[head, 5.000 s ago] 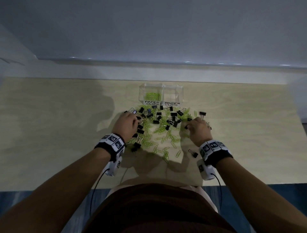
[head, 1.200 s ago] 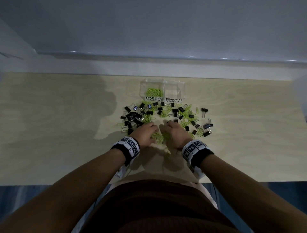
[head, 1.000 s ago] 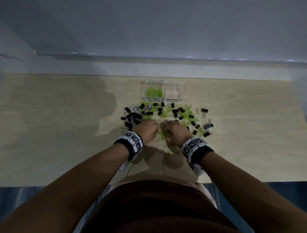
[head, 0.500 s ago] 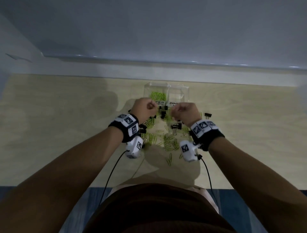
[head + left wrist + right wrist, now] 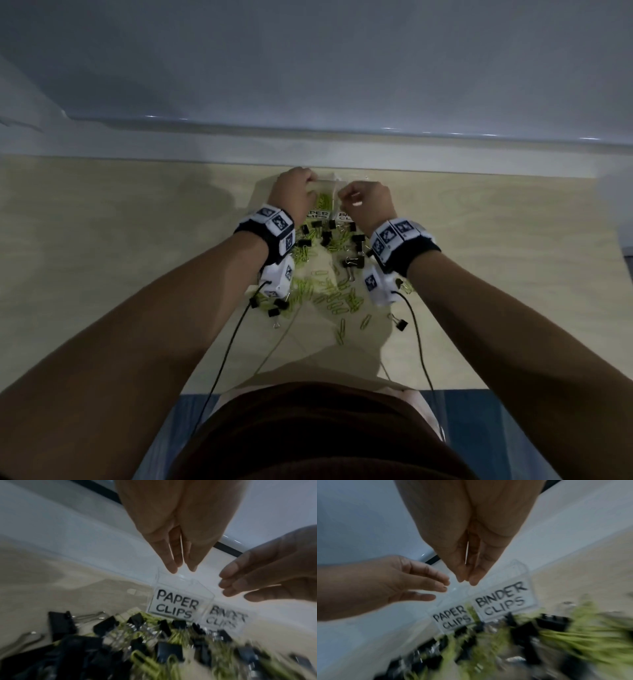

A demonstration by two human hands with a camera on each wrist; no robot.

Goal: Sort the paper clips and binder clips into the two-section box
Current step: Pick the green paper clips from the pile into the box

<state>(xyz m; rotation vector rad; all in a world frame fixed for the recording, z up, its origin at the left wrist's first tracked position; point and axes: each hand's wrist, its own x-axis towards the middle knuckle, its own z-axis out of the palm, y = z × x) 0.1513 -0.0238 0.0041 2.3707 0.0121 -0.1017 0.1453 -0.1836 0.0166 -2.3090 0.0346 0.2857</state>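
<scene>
The clear two-section box (image 5: 334, 180) stands at the table's far edge, labelled PAPER CLIPS (image 5: 176, 605) and BINDER CLIPS (image 5: 502, 600). Green paper clips (image 5: 322, 205) lie in its left section. My left hand (image 5: 294, 192) hovers over that section, fingers (image 5: 171, 566) straight and pointing down, nothing in them. Beside it, over the box's middle, my right hand (image 5: 366, 202) hangs with its fingers (image 5: 474, 580) extended and close together, and I see nothing held. Black binder clips (image 5: 352, 263) and green paper clips (image 5: 339, 298) lie mixed on the table in front of the box.
A light wooden table (image 5: 137, 240) meets a pale wall ledge (image 5: 308, 144) right behind the box. One binder clip (image 5: 399, 323) lies apart near the right wrist cable. Cables hang from both wrist cameras toward my body.
Both hands left the pile as closed fists, rose and moved away from me to above the box. Their fingers are now straightened over it.
</scene>
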